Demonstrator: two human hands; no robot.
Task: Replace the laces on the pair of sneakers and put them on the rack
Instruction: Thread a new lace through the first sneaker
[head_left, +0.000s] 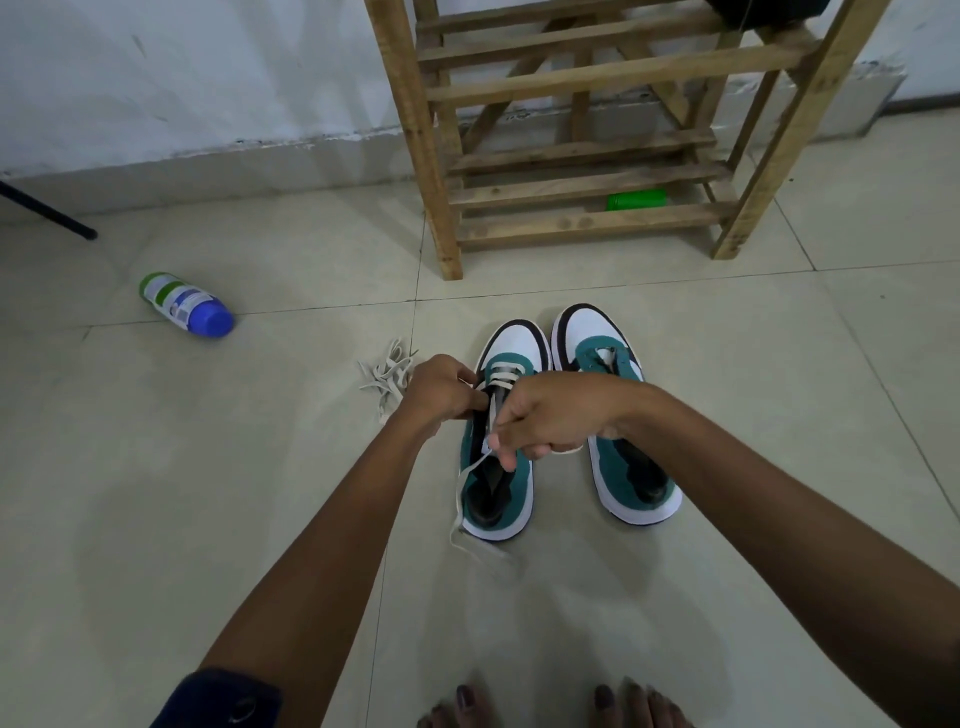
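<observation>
Two teal, white and black sneakers stand side by side on the tiled floor, toes toward the rack. The left sneaker (511, 343) carries a white lace (470, 470) threaded through its front eyelets; one end trails down onto the floor. My left hand (441, 392) grips the shoe's left edge at the eyelets. My right hand (550, 415) pinches the lace above the tongue. The right sneaker (631, 467) has no lace. A loose pile of white laces (387, 376) lies just left of my left hand. The wooden rack (582, 156) stands behind the shoes.
A white bottle with a blue cap (184, 305) lies on the floor at the left. A green object (636, 199) sits under the rack's lowest slats. A black pole's foot (57, 215) reaches in from the far left. Bare toes (550, 706) show at the bottom edge.
</observation>
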